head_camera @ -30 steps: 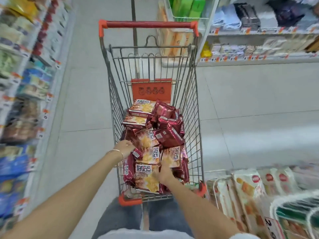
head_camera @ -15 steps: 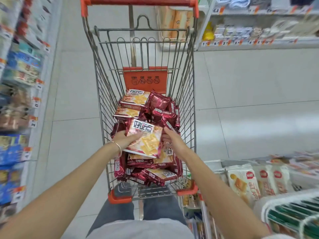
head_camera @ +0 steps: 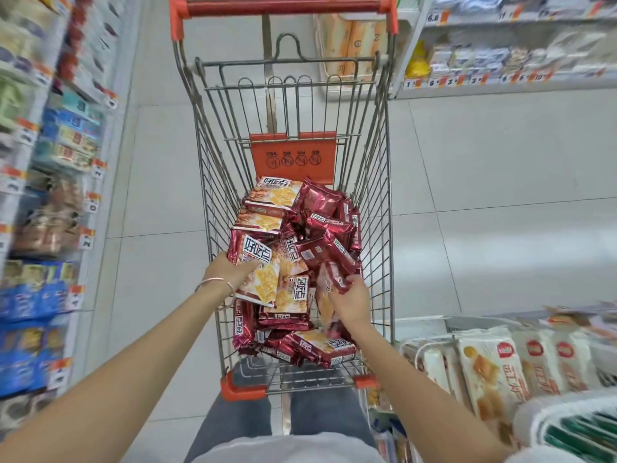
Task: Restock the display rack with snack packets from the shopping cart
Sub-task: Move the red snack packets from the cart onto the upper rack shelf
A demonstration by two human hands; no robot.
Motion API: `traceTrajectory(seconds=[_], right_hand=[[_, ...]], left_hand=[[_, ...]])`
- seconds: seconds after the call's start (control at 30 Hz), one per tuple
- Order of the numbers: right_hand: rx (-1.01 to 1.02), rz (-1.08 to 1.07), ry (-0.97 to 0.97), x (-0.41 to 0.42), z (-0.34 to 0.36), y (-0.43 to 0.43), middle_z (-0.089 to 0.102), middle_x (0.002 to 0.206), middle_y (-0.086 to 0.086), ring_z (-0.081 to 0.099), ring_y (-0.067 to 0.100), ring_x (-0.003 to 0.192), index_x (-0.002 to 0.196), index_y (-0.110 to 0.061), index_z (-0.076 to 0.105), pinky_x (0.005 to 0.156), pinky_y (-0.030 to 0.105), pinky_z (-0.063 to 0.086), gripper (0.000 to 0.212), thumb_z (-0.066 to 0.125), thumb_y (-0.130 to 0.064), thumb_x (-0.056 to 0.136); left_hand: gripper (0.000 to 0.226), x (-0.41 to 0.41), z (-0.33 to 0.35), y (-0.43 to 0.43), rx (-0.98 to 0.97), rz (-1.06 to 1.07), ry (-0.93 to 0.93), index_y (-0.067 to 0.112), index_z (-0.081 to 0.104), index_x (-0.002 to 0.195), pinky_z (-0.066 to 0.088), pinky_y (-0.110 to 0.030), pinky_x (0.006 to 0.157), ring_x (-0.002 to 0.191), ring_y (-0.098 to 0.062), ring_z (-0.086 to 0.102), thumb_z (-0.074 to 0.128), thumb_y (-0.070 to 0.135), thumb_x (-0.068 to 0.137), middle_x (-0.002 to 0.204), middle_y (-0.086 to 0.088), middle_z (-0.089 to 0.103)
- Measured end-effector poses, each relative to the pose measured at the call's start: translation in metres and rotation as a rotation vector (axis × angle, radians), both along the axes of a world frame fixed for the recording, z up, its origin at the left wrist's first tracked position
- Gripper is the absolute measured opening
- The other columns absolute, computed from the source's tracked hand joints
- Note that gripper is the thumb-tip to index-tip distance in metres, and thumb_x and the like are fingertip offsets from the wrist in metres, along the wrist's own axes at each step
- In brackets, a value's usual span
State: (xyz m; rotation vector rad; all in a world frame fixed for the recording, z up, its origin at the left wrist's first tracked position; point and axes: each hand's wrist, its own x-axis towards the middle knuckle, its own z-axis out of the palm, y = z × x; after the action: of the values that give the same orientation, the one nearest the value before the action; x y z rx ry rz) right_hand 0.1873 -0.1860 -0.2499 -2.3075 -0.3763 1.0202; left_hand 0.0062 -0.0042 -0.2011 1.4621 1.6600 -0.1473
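Red foil snack packets (head_camera: 290, 312) fill my grey wire shopping cart (head_camera: 384, 182). My left hand (head_camera: 230, 272) fingers grip one cracker-print packet (head_camera: 262, 279) over the pile; my right hand (head_camera: 350, 304) fingers grip a second packet (head_camera: 330, 282). Cart walls flank both hands; a stocked display rack (head_camera: 434, 339) stands right.

Open-topped cart (head_camera: 243, 390); wire walls (head_camera: 372, 202) around packets (head_camera: 320, 208).

Glossy red snack packets (head_camera: 302, 252) lie heaped in the wire shopping cart (head_camera: 375, 182).
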Motion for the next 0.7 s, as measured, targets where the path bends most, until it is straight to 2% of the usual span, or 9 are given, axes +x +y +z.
traceTrajectory(seconds=[0.1,0.2,0.27,0.3,0.37,0.4,0.47,0.63,0.7], right_hand=[[0.259,-0.057,0.028,0.016,0.041,0.012,0.062,0.097,-0.015,0.063,0.003,0.088,0.111,-0.023,0.049,0.072,0.019,0.05,0.036,0.076,-0.02,0.087],[0.39,-0.081,0.046,0.04,0.065,0.021,0.071,0.094,-0.003,0.066,0.014,0.085,0.102,-0.021,0.062,0.077,0.031,0.052,0.017,0.073,-0.024,0.09],[0.435,-0.125,0.128,0.05,0.071,0.032,0.071,0.093,-0.001,0.065,0.012,0.082,0.103,-0.014,0.066,0.077,0.03,0.048,0.015,0.071,-0.023,0.092],[0.449,-0.162,0.223,0.051,0.076,0.04,0.071,0.101,0.002,0.066,0.013,0.089,0.111,-0.009,0.066,0.083,0.031,0.049,0.033,0.074,-0.031,0.089],[0.434,-0.199,0.425,0.048,0.081,0.051,0.06,0.137,0.008,0.057,0.024,0.123,0.14,-0.007,0.051,0.107,0.045,0.042,0.094,0.08,-0.062,0.07],[0.409,-0.161,0.514,0.044,0.084,0.057,0.045,0.152,0.007,0.044,0.028,0.138,0.153,-0.01,0.034,0.116,0.051,0.031,0.108,0.075,-0.068,0.071],[0.355,-0.091,0.603,0.03,0.089,0.066,0.026,0.163,0.004,0.022,0.029,0.151,0.16,-0.016,0.002,0.121,0.052,0.012,0.093,0.054,-0.056,0.096],[0.246,0.011,0.641,0.008,0.105,0.075,0.022,0.164,0.002,0.018,0.026,0.152,0.16,-0.02,0.008,0.121,0.051,0.011,0.078,0.04,-0.058,0.1],[0.253,-0.005,0.654,0.011,0.107,0.074,0.032,0.161,0.006,0.028,0.028,0.149,0.158,-0.018,0.023,0.12,0.052,0.014,0.084,0.048,-0.066,0.093]], left_hand=[[0.079,-0.001,0.001,0.004,-0.025,0.047,-0.015,0.012,0.06,0.122,0.051,-0.045,0.097,0.105,-0.032,0.065,0.061,0.076,0.076,0.116,-0.01,0.07],[0.114,0.002,-0.002,0.006,-0.023,0.082,-0.049,0.008,0.063,0.121,0.05,-0.047,0.098,0.107,-0.034,0.065,0.034,0.101,0.062,0.117,-0.012,0.07],[0.105,0.009,0.009,0.003,-0.011,0.082,-0.06,0.005,0.064,0.115,0.049,-0.041,0.094,0.102,-0.032,0.065,0.027,0.094,0.074,0.114,-0.014,0.07],[0.102,0.014,0.015,0.001,-0.003,0.074,-0.076,0.004,0.064,0.114,0.049,-0.04,0.093,0.101,-0.032,0.065,0.024,0.09,0.079,0.113,-0.015,0.07],[0.119,0.022,0.02,0.002,-0.023,0.052,-0.124,0.003,0.062,0.122,0.048,-0.045,0.1,0.109,-0.033,0.064,0.013,0.097,0.069,0.12,-0.017,0.069],[0.127,0.025,0.02,0.003,-0.058,0.04,-0.156,0.005,0.06,0.128,0.046,-0.048,0.103,0.114,-0.033,0.063,0.008,0.101,0.063,0.124,-0.016,0.067],[0.13,0.031,0.021,0.004,-0.137,0.001,-0.216,0.015,0.061,0.131,0.044,-0.052,0.106,0.118,-0.032,0.062,0.005,0.105,0.056,0.126,-0.011,0.068],[0.093,0.038,0.09,-0.005,-0.442,0.005,-0.301,0.015,0.07,0.113,0.06,-0.04,0.072,0.096,-0.033,0.073,0.031,0.092,0.076,0.103,-0.016,0.076],[0.097,0.031,0.097,0.0,-0.456,-0.076,-0.321,0.018,0.063,0.123,0.06,-0.043,0.082,0.106,-0.031,0.07,0.064,0.091,0.058,0.116,-0.012,0.073]])
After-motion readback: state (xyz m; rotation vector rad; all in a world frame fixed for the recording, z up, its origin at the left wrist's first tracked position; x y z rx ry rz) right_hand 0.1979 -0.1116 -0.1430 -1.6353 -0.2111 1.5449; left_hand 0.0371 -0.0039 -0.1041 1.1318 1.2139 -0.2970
